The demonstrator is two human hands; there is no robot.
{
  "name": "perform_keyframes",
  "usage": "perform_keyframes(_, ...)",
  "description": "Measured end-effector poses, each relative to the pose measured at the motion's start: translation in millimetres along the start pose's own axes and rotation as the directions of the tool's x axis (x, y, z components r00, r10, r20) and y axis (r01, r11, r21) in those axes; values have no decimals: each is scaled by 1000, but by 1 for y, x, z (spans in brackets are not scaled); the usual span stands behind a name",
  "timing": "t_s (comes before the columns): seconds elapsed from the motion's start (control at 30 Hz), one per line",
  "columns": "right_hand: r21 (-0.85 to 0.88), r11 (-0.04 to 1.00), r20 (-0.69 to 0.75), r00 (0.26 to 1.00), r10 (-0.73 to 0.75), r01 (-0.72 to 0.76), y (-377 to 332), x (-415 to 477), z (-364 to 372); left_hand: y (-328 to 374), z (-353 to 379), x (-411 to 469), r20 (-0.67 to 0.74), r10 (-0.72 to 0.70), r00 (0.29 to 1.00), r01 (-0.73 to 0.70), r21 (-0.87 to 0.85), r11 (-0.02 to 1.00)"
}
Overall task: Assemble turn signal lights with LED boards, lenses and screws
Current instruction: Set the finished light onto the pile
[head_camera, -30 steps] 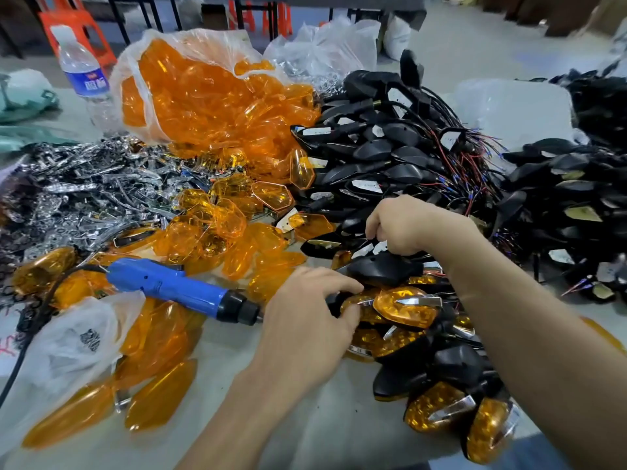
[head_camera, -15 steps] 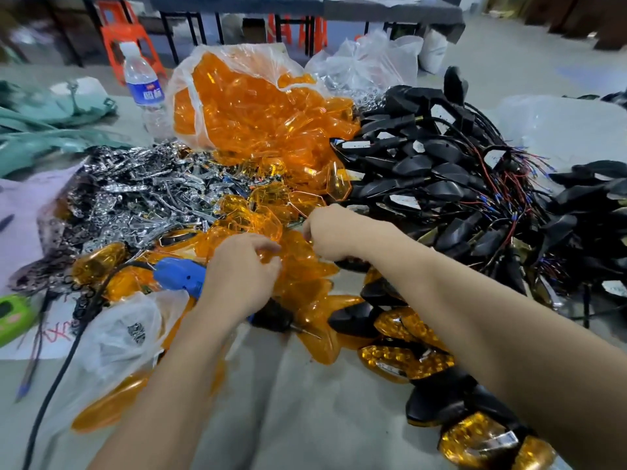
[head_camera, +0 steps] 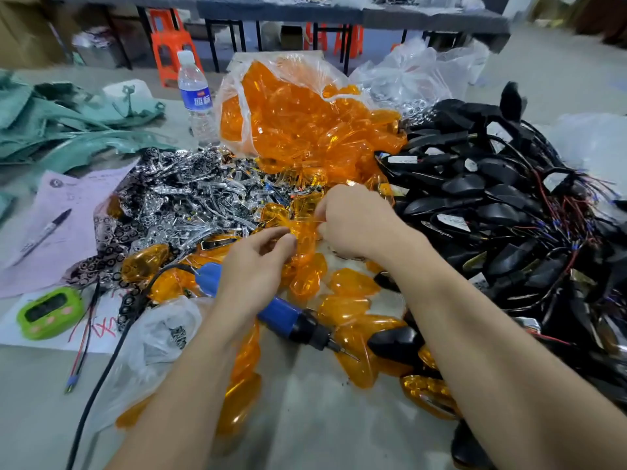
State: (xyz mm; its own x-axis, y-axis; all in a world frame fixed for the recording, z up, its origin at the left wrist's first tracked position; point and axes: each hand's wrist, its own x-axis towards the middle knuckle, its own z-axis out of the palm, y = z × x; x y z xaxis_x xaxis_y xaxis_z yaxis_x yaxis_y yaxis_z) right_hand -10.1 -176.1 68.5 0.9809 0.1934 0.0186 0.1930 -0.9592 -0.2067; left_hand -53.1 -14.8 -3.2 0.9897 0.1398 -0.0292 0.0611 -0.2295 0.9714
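Note:
Both hands meet over a heap of loose orange lenses point(head_camera: 342, 300) in the middle of the table. My left hand point(head_camera: 252, 262) pinches the edge of one orange lens point(head_camera: 303, 234) with thumb and forefinger. My right hand point(head_camera: 356, 222) grips the same lens from the right, fingers curled. The blue electric screwdriver point(head_camera: 281, 312) lies on the table under my left wrist. A pile of chrome reflector pieces point(head_camera: 190, 201) lies to the left. Black housings with wires point(head_camera: 502, 212) are piled on the right. Finished lights point(head_camera: 427, 395) lie at the lower right.
A clear bag of orange lenses point(head_camera: 291, 110) stands at the back centre, a water bottle point(head_camera: 196, 96) to its left. A green timer point(head_camera: 49, 312), papers with a marker point(head_camera: 44, 232), a small plastic bag of screws point(head_camera: 163, 330) and a black cable point(head_camera: 101, 378) lie at the left.
My left hand let go of the screwdriver, which now lies on the table. Both hands moved up and left from the housings to the lens heap and took hold of one lens.

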Motion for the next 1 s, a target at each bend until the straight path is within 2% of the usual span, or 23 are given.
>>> perform_keyframes(0.03,139,990,5,1000,-26,26,-10,-8,-2,3,4,-2,76,-65,995,80,-212,974)
perform_keyframes(0.07,244,968,1,998,-55,53,-19,-18,-1,5,9,-3,157,-90,983,147,-396,906)
perform_keyframes(0.1,300,951,-7,997,-79,77,-27,-28,1,7,11,-4,206,-90,974,187,-519,834)
perform_keyframes(0.2,338,937,-5,996,-90,86,-29,-36,10,7,5,-3,130,-158,979,204,-656,726)
perform_keyframes(0.27,312,950,-46,999,-12,26,-20,-22,15,2,-6,0,38,-214,976,186,-651,736)
perform_keyframes(0.33,171,985,-111,993,47,-27,-14,1,24,-1,-19,1,7,-235,972,189,-622,760)
perform_keyframes(0.43,71,997,-29,1000,-9,11,-20,41,45,-2,-31,-1,29,-206,978,186,-566,803)
perform_keyframes(0.5,42,997,21,998,-59,58,-26,70,58,-3,-34,-2,-38,-207,978,164,-483,860)
perform_keyframes(0.6,-21,997,0,998,-71,71,-30,107,68,-6,-38,-1,-80,-222,972,153,-504,850)
perform_keyframes(0.73,-58,994,-78,993,86,-91,-38,136,78,-8,-47,5,-140,-254,957,142,-536,832)
perform_keyframes(0.8,-83,987,-43,990,136,-139,-43,149,82,-9,-52,9,-143,-297,944,164,-579,799)
perform_keyframes(0.9,-84,988,14,991,130,-129,-48,160,85,-12,-59,13,-95,-318,943,205,-588,783)
perform_keyframes(1.0,-61,993,-60,993,100,-104,-39,157,86,-13,-60,14,-33,-263,964,202,-553,809)
